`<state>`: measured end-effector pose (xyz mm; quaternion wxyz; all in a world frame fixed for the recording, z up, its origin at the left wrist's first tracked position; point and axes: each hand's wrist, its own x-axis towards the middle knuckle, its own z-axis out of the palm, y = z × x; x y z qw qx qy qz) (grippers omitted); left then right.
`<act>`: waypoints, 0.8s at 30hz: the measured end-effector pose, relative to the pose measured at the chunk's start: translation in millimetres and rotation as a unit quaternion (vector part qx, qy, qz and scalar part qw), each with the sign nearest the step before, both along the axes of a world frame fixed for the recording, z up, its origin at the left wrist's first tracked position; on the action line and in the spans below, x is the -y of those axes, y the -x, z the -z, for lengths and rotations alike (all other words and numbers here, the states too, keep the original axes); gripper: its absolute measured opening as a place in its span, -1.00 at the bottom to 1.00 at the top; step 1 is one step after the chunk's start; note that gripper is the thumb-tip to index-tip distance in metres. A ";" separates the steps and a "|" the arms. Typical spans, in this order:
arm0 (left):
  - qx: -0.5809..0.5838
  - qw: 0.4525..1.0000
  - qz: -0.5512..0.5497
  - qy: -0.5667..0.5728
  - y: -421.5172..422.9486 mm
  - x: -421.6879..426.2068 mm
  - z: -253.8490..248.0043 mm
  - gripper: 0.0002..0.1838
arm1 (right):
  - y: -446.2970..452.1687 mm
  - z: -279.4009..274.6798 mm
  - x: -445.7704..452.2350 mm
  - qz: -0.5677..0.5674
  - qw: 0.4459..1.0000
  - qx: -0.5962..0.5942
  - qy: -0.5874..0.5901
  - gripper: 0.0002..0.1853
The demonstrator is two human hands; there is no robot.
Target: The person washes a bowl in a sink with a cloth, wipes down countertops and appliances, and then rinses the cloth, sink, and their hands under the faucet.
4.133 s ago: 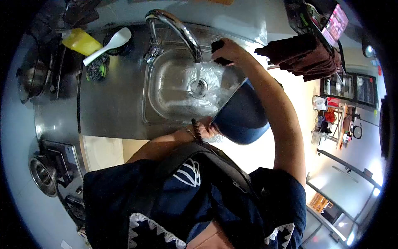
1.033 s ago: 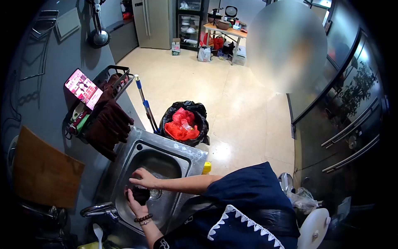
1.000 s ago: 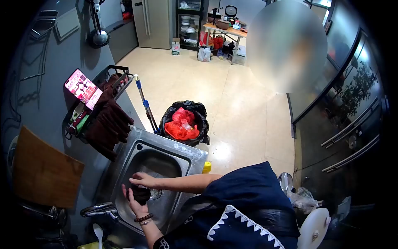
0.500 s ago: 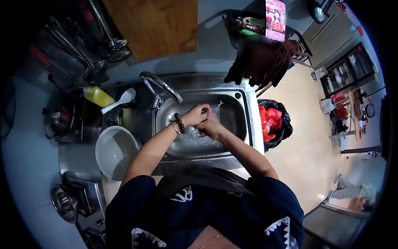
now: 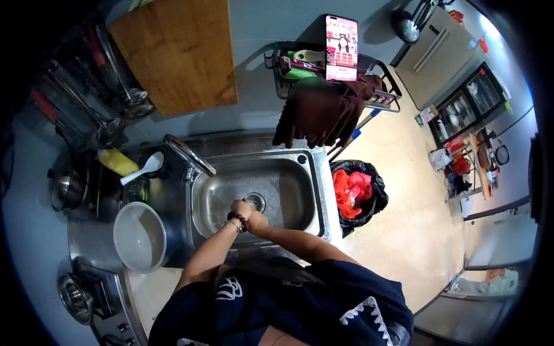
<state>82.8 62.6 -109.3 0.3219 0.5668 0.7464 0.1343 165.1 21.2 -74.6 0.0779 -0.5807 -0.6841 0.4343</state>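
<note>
Both of my hands are together low over the near part of the metal sink (image 5: 288, 184), in front of the round drain (image 5: 254, 202). My left hand (image 5: 241, 208), with a dark beaded bracelet (image 5: 238, 219) at its wrist, is closed. Close against it is my right hand (image 5: 257, 222), its fingers curled and largely hidden. Whatever the hands may hold cannot be made out. The curved faucet (image 5: 190, 154) reaches over the sink's left side, beyond my hands.
A white basin (image 5: 139, 236) stands left of the sink, with a white spatula (image 5: 144, 167) and yellow bottle (image 5: 118, 162) behind it. A brown cloth (image 5: 314, 115) hangs from a wall rack below a phone (image 5: 341, 49). A black-bagged bin (image 5: 378, 199) stands right.
My hands have come back toward my body, low in the sink, and the drain now shows. The splashing water under them is no longer visible. The camera view has shifted.
</note>
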 end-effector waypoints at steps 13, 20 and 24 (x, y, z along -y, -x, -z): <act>0.751 0.516 -0.402 0.088 120.5 150.8 -67.4 0.12 | -79.2 0.2 -19.0 0.242 0.885 -0.330 0.220 -0.63; 0.669 0.390 -0.611 -0.166 200.6 176.7 -119.3 -0.21 | -93.6 -48.2 -15.8 0.208 0.867 -0.388 0.233 -0.64; 0.764 0.420 -0.459 -0.169 245.7 174.5 -94.8 -0.49 | -72.3 -42.5 -16.2 0.318 0.785 -0.455 0.274 -0.62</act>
